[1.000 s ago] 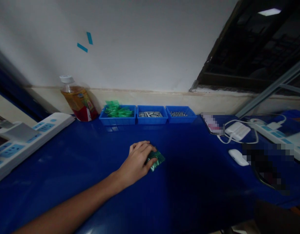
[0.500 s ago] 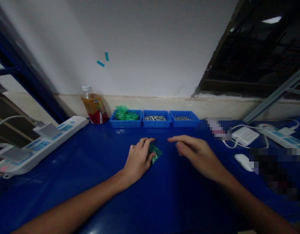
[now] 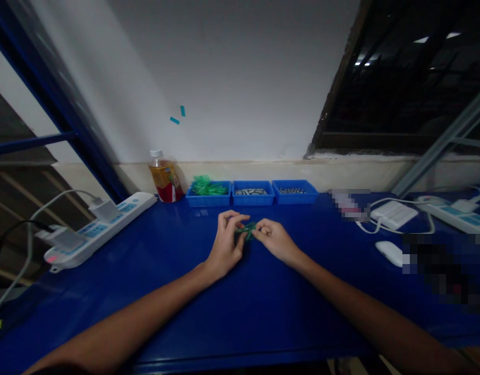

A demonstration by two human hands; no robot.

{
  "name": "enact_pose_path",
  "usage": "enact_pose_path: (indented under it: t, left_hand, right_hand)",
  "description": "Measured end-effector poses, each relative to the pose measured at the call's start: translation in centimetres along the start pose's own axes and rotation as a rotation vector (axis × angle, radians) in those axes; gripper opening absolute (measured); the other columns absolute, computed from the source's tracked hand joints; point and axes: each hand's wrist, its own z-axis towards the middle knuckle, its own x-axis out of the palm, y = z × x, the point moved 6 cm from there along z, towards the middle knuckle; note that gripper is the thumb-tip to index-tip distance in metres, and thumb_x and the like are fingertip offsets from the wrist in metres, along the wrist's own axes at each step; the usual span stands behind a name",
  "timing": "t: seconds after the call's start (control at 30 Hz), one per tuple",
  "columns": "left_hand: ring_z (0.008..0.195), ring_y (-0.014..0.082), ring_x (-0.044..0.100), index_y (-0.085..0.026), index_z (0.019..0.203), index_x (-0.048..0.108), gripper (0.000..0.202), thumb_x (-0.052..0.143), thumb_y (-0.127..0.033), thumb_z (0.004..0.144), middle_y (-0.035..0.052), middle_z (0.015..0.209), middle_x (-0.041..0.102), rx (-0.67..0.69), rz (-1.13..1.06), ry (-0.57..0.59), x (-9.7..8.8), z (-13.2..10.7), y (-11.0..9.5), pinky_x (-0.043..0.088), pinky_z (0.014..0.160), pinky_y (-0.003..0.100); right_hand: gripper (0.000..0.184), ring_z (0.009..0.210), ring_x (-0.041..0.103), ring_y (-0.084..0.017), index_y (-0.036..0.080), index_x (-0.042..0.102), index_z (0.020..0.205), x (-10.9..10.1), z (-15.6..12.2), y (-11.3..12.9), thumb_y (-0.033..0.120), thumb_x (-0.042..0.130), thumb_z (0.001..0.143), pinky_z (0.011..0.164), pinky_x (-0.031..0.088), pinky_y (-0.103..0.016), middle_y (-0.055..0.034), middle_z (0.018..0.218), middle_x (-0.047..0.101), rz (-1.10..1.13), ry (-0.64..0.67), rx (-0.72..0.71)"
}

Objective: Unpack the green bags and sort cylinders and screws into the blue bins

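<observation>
A small green plastic bag (image 3: 248, 229) is held between my two hands, above the middle of the blue table (image 3: 240, 307). My left hand (image 3: 226, 245) grips its left side between thumb and fingers. At its right edge my right hand (image 3: 275, 238) pinches it with thumb and forefinger, the other fingers curled. What lies inside the bag cannot be made out now. Behind the hands stand three blue bins in a row: one with green plastic bags (image 3: 209, 187), one with flat metal pieces (image 3: 251, 192), one with small metal parts (image 3: 292, 191).
A drink bottle (image 3: 165, 179) stands left of the bins. Along the left lies a power strip (image 3: 103, 229) with plugged-in chargers. To the right are a white charger (image 3: 394, 214) with cable, a small white case (image 3: 390, 253) and another power strip (image 3: 454, 214). A wall rises behind.
My right hand has moved left and now pinches the green bag's right edge. The bag, flat under my left hand before, is now bunched between both hands. The view has shifted slightly.
</observation>
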Motion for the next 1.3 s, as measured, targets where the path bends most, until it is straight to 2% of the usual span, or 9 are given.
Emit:
enact_pose_path:
  t: [0.2, 0.3, 0.47, 0.6, 0.7, 0.87, 1.03, 1.2, 1.3]
  left_hand:
    - [0.080, 0.0154, 0.055, -0.019, 0.095, 0.055, 0.014, 0.051, -0.011, 0.084, 0.0017, 0.083, 0.057, -0.025, 0.013, 0.101, 0.4, 0.0, -0.3, 0.045, 0.074, 0.030]
    - [0.074, 0.0145, 0.053, -0.019, 0.089, 0.058, 0.007, 0.052, -0.016, 0.085, 0.0016, 0.083, 0.058, -0.013, 0.070, 0.158, 0.6, -0.1, -0.5, 0.043, 0.070, 0.028]
    - [0.077, 0.0136, 0.054, -0.019, 0.095, 0.058, 0.011, 0.049, -0.018, 0.089, 0.0037, 0.089, 0.057, 0.129, 0.038, 0.231, 1.1, -0.7, -1.5, 0.044, 0.070, 0.025]
    - [0.089, 0.0178, 0.055, -0.020, 0.097, 0.060, 0.013, 0.050, -0.021, 0.089, 0.0054, 0.097, 0.059, 0.178, 0.131, 0.312, 1.8, -0.9, -1.9, 0.042, 0.079, 0.030]
    - [0.091, 0.0204, 0.055, -0.019, 0.095, 0.061, 0.016, 0.054, -0.030, 0.087, 0.0052, 0.096, 0.061, 0.066, 0.098, 0.330, 1.9, -0.5, -1.2, 0.040, 0.081, 0.033]
    - [0.077, 0.0180, 0.057, -0.015, 0.077, 0.061, 0.047, 0.031, -0.047, 0.094, 0.0044, 0.078, 0.062, -0.299, -0.234, 0.175, 1.0, 0.4, 1.8, 0.042, 0.075, 0.031]
    - [0.070, 0.0160, 0.059, -0.014, 0.079, 0.058, 0.039, 0.051, -0.052, 0.083, 0.0025, 0.074, 0.064, -0.309, -0.321, 0.148, 1.3, 0.5, 2.8, 0.046, 0.067, 0.027]
    - [0.081, 0.0170, 0.060, -0.016, 0.090, 0.055, 0.027, 0.056, -0.042, 0.081, 0.0047, 0.089, 0.064, -0.242, -0.199, -0.012, -2.6, 3.4, 4.2, 0.047, 0.074, 0.028]
    - [0.087, 0.0189, 0.060, -0.017, 0.101, 0.054, 0.023, 0.048, -0.034, 0.087, 0.0074, 0.099, 0.064, -0.126, 0.412, -0.111, -7.5, 7.5, 5.7, 0.047, 0.077, 0.030]
  right_hand:
    - [0.006, 0.044, 0.041, -0.009, 0.019, 0.052, 0.072, -1.6, -1.5, 1.2, 0.025, 0.052, 0.075, 0.046, 0.032, -0.021, 0.0071, 0.050, 0.044, 0.153, -0.153, -0.114]
    - [0.007, 0.049, 0.049, -0.010, 0.019, 0.057, 0.074, -2.5, -2.3, 2.2, 0.025, 0.054, 0.074, 0.049, 0.037, -0.022, 0.0033, 0.058, 0.056, 0.193, -0.268, -0.211]
    - [0.016, 0.067, 0.061, -0.015, 0.018, 0.060, 0.076, -2.2, -2.4, 2.4, 0.033, 0.053, 0.078, 0.063, 0.047, -0.026, -0.0019, 0.073, 0.065, 0.387, -0.259, -0.231]
    - [0.027, 0.064, 0.061, -0.014, 0.018, 0.057, 0.098, -2.0, -2.3, 1.9, 0.028, 0.058, 0.073, 0.061, 0.049, -0.025, -0.0004, 0.071, 0.062, 0.454, -0.339, -0.265]
    - [0.031, 0.065, 0.062, -0.014, 0.017, 0.057, 0.107, -2.4, -2.6, 2.0, 0.023, 0.055, 0.076, 0.063, 0.050, -0.027, -0.0014, 0.074, 0.063, 0.349, -0.416, -0.321]
    - [0.019, 0.077, 0.062, -0.016, 0.020, 0.066, 0.080, -3.1, -4.2, 4.6, 0.011, 0.049, 0.080, 0.073, 0.048, -0.031, -0.0042, 0.082, 0.067, -0.008, -0.446, -0.636]
    - [0.022, 0.091, 0.056, -0.019, 0.022, 0.066, 0.075, -2.0, -5.1, 5.6, 0.005, 0.052, 0.075, 0.082, 0.039, -0.037, -0.0015, 0.087, 0.068, -0.292, -0.428, -0.752]
    - [0.021, 0.098, 0.050, -0.022, 0.023, 0.068, 0.079, -1.7, -4.1, 4.4, 0.008, 0.053, 0.078, 0.084, 0.035, -0.039, -0.0034, 0.092, 0.065, -0.358, -0.413, -0.594]
    - [0.021, 0.095, 0.050, -0.022, 0.023, 0.067, 0.082, -1.8, -3.4, 3.8, 0.008, 0.053, 0.079, 0.080, 0.037, -0.037, -0.0043, 0.089, 0.062, -0.331, -0.362, -0.529]
